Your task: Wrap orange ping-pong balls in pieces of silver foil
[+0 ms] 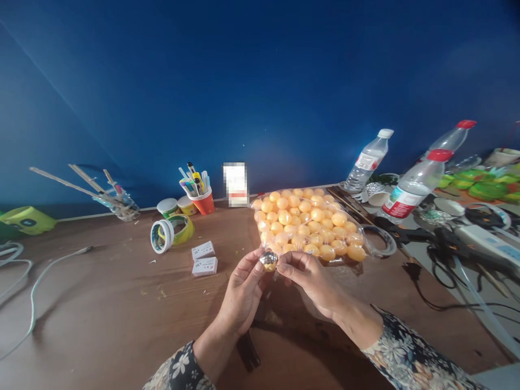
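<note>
A small shiny, mirror-like ball [268,261] is pinched between the thumb and fingers of my left hand [247,287]. My right hand [311,279] is closed in a pinch at the ball's right side; whether something tiny is between those fingertips I cannot make out. Just beyond both hands lies a clear plastic bag of orange-yellow balls [309,222]. Below my left hand a dark, narrow object [247,349] rests on the table, partly hidden by the wrist.
Left of my hands are two small white boxes [205,266], tape rolls [161,236] and an orange cup of pens [202,201]. A white cable [34,303] lies far left. Plastic bottles [418,187], a clear tape roll [379,241] and a black plug [412,271] are on the right.
</note>
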A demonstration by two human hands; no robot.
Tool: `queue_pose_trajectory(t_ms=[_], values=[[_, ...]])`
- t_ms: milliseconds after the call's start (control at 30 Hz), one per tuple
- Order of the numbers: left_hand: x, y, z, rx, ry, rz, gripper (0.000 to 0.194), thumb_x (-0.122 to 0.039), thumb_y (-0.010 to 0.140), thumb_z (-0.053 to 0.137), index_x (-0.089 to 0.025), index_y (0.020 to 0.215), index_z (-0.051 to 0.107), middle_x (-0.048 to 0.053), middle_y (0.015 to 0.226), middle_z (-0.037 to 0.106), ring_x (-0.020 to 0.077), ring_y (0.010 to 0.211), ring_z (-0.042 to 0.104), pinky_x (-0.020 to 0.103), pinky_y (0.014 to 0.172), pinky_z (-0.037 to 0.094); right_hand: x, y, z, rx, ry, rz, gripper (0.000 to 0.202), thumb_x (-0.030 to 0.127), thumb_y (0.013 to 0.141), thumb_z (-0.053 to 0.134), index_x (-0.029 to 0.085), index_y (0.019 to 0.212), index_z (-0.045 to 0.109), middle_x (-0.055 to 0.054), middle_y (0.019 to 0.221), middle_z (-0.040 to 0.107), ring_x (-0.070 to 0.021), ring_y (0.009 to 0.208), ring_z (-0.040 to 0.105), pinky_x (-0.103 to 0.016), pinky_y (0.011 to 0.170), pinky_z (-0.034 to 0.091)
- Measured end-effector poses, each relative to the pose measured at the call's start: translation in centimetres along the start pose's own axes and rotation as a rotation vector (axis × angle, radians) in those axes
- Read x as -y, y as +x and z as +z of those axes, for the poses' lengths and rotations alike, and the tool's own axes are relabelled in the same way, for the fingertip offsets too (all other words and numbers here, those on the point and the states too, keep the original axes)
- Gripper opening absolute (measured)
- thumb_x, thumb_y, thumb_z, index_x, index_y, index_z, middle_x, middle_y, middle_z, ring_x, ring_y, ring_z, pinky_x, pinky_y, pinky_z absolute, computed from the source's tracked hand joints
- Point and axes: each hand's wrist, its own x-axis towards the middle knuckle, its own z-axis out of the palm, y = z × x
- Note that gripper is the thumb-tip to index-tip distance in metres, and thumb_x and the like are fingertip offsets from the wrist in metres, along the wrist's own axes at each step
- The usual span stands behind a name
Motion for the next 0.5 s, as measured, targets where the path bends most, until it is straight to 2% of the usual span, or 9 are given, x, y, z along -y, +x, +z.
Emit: queue_pose_trajectory(t_ms=[200, 500], values=[[0.03, 0.00, 0.07, -0.007, 0.008, 0.008, 0.023, -0.024, 0.082, 0.068, -0.019, 0.104, 0.068, 0.007, 0.112, 0.069, 0.0201, 0.105, 0.062, 0.037, 0.100, 0.043, -0.23, 0.08, -0.11, -0.001, -0.007, 0.005, 0.026, 0.041, 0.070, 0.077, 0.018, 0.071, 0.066, 0.002, 0.067, 0.057, -0.0113, 0.064, 0.046, -0.022, 0.056, 0.039], [0.02, 0.01, 0.16, -0.018, 0.015, 0.002, 0.023, -0.023, 0.081, 0.068, -0.019, 0.103, 0.068, 0.007, 0.116, 0.068, 0.0226, 0.112, 0.060, 0.036, 0.099, 0.043, -0.23, 0.03, 0.05, -0.029, 0.009, 0.019, 0.029, 0.043, 0.067, 0.078, 0.018, 0.068, 0.065, 0.003, 0.066, 0.059, -0.0114, 0.062, 0.047, -0.023, 0.056, 0.039]])
